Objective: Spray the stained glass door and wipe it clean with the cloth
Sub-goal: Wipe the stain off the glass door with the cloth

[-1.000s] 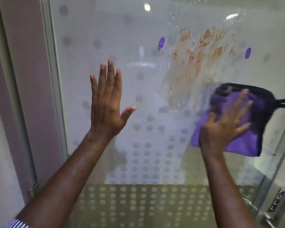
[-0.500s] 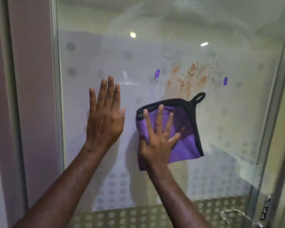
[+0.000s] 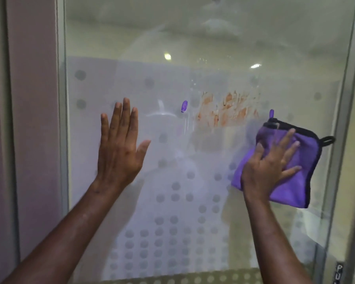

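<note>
The glass door (image 3: 193, 48) fills the head view, frosted with grey dots across its lower part. An orange-brown stain (image 3: 228, 110) is smeared on it right of centre, between two small purple marks. My right hand (image 3: 271, 165) presses a purple cloth with black edging (image 3: 295, 181) flat against the glass, below and right of the stain, fingers spread. The cloth's black loop points to the right. My left hand (image 3: 120, 148) lies flat on the glass at centre left, fingers straight, holding nothing. No spray bottle is in view.
A metal door frame (image 3: 344, 119) runs down the right side, close to the cloth, with a black label (image 3: 339, 271) low on it. At the left stand another frame post (image 3: 61, 119) and a pinkish wall panel (image 3: 33, 99).
My right hand has swept the cloth from the middle of the glass to the right, near the frame. The lower part of the stain looks fainter. My left hand stays flat on the glass.
</note>
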The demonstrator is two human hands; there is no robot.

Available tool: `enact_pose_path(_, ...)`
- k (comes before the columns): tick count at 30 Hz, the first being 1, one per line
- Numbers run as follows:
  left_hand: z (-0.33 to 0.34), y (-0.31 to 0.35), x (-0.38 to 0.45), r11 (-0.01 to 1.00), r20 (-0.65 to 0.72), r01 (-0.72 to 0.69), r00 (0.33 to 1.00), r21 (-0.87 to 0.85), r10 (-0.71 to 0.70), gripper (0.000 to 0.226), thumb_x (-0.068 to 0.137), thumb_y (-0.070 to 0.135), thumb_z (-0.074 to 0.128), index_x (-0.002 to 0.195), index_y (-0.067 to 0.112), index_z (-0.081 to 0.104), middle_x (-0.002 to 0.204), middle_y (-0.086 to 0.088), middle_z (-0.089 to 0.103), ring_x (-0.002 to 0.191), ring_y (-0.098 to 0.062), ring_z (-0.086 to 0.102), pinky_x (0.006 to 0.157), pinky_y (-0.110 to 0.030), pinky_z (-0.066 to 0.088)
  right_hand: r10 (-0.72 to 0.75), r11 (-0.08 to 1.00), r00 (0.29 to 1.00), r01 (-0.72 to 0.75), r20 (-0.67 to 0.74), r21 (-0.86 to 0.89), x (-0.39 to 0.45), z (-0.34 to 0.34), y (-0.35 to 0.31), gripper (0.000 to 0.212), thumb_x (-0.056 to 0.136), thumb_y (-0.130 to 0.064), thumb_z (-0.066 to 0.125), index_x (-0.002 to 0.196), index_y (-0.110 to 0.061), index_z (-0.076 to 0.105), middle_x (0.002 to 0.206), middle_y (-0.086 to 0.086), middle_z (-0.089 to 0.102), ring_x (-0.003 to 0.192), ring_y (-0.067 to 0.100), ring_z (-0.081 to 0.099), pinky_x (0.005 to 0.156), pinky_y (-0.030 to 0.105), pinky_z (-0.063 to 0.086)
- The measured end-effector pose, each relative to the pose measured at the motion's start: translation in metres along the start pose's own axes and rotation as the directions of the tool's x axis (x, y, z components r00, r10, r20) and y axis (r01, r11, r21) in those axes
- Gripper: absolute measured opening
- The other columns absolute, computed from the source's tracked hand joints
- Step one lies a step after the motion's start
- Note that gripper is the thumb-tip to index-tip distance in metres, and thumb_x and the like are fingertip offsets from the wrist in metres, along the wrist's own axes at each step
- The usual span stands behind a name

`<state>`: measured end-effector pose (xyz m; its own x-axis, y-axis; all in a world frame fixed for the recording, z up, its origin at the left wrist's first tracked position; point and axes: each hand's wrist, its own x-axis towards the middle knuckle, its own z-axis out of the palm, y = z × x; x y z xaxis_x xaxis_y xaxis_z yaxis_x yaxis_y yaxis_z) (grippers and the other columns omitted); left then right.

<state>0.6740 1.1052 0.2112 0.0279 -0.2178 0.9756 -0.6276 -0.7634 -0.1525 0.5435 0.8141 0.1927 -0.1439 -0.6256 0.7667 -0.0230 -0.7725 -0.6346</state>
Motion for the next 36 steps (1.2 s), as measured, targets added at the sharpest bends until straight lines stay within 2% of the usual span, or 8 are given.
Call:
enact_pose_path(5,-0.008,0.000,0.049,0.998,0.013,-0.011,1.000,-0.060,0.012,0.105,0.093,0.077,0.000,0.159,-0.002,0.015,0.169,-0.023,0.009,0.158,-0.037,0.007,0.128,-0.058,0.004,-0.281,0.950,0.949,0.297,0.145,-0.099,-0.037,0.013,-0.035,0.077,0.095,-0.039,0.038,0.157,-0.052,-0.006,0.172,0.002,0.008,0.158,0.030,0.006,0.117,0.074,0.007)
enact_pose_path(10,-0.006,0.001,0.051,0.994,-0.003,-0.020,1.000,-0.108,0.020,0.111,0.088,0.080,-0.006,0.159,-0.002,0.017,0.169,-0.023,0.011,0.159,-0.034,0.009,0.129,-0.054,0.002,-0.715,0.641,0.618,0.766,0.328,-0.047,-0.091,0.042,-0.116,0.067,0.096,-0.044,0.045,0.160,-0.037,0.026,0.170,0.004,0.015,0.157,0.034,0.013,0.116,0.074,0.010)
enact_pose_path(13,-0.006,0.001,0.052,0.982,-0.025,0.019,0.999,-0.188,-0.024,0.112,0.087,0.081,-0.005,0.159,-0.002,0.019,0.169,-0.022,0.013,0.159,-0.034,0.011,0.129,-0.052,0.003,-0.776,0.568,0.538,0.823,0.330,-0.007,-0.067,0.053,-0.140,0.060,0.102,-0.047,0.034,0.160,-0.038,0.021,0.171,0.001,0.011,0.158,0.033,0.011,0.116,0.073,0.009)
enact_pose_path(18,-0.004,0.002,0.052,0.999,0.041,0.017,0.999,0.048,-0.019,0.096,0.098,0.074,0.010,0.161,0.001,0.012,0.170,-0.021,0.007,0.159,-0.034,0.005,0.129,-0.054,0.005,-0.665,0.706,0.700,0.703,0.260,-0.086,-0.002,0.053,-0.128,0.066,0.099,-0.039,0.036,0.160,-0.043,0.011,0.172,-0.005,0.005,0.158,0.025,0.011,0.117,0.072,0.012)
enact_pose_path(23,-0.005,0.004,0.052,0.997,0.037,0.028,0.999,0.071,-0.031,0.089,0.102,0.067,0.013,0.160,0.000,0.011,0.170,-0.020,0.005,0.159,-0.033,0.003,0.128,-0.056,0.005,-0.177,0.981,0.983,0.181,0.055,-0.068,0.084,0.022,-0.067,0.067,0.096,-0.036,0.038,0.157,-0.047,0.014,0.171,-0.011,0.011,0.158,0.017,0.010,0.117,0.073,0.006)
enact_pose_path(26,-0.007,0.004,0.052,0.999,0.047,0.021,0.999,0.026,-0.022,0.099,0.097,0.075,0.004,0.160,-0.001,0.011,0.170,-0.020,0.004,0.159,-0.034,0.003,0.128,-0.057,0.004,-0.025,1.000,1.000,0.025,0.001,-0.004,0.093,0.016,-0.061,0.063,0.101,-0.040,0.038,0.160,-0.037,0.016,0.171,-0.008,0.014,0.158,0.019,0.009,0.119,0.070,0.002)
enact_pose_path(29,-0.009,0.004,0.052,1.000,0.059,0.010,0.998,-0.016,-0.009,0.110,0.089,0.082,-0.003,0.160,-0.001,0.011,0.170,-0.021,0.004,0.159,-0.035,0.002,0.128,-0.058,0.003,-0.167,0.986,0.986,0.167,0.015,-0.029,0.076,0.027,-0.086,0.062,0.102,-0.042,0.036,0.159,-0.038,0.011,0.171,-0.003,0.014,0.158,0.025,0.011,0.119,0.070,0.005)
enact_pose_path(36,-0.009,0.005,0.051,0.994,0.054,0.020,0.998,-0.104,-0.014,0.116,0.084,0.085,-0.004,0.160,0.000,0.012,0.170,-0.022,0.006,0.159,-0.034,0.005,0.127,-0.059,0.007,-0.793,0.556,0.542,0.831,0.279,-0.032,-0.007,0.060,-0.166,0.059,0.103,-0.047,0.034,0.160,-0.038,0.024,0.171,0.002,0.013,0.157,0.033,0.014,0.120,0.068,0.007)
